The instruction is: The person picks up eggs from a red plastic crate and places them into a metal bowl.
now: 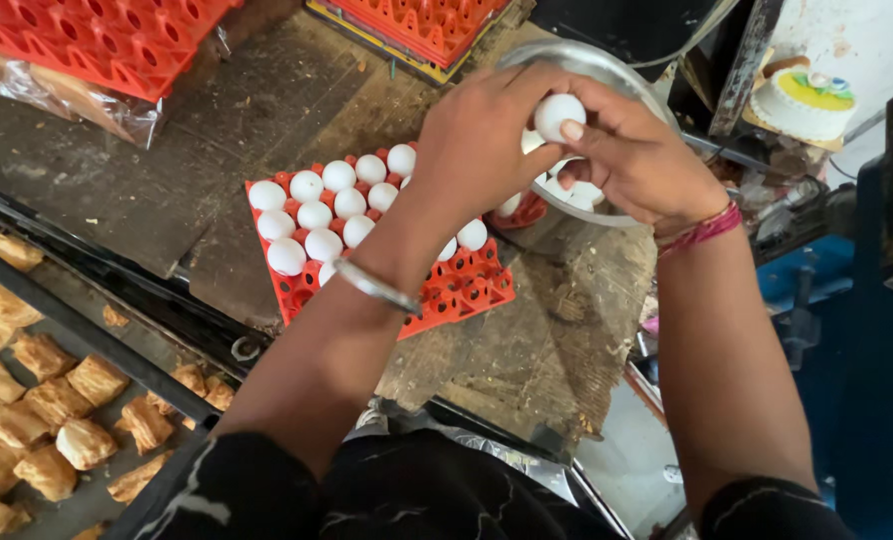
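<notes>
The left hand (pixel 477 140) and forearm cover part of the egg tray (pixel 467 290). The bowl (pixel 607 65) inside is mostly hidden (by both hands). The top edge cuts the stacked trays (pixel 97 40).

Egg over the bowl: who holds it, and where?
Both hands: right hand pinches the egg by its sides, left hand fingers touch its left side.

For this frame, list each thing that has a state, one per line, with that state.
egg: whole, held by both hands above the bowl
left hand: closed on the egg
right hand: fingers gripping the egg
red egg tray: partly filled, near rows empty
metal bowl: holds white eggs or shells, cannot tell which
pastry tray: loaded with baked puffs
cake: iced, uncut
</notes>
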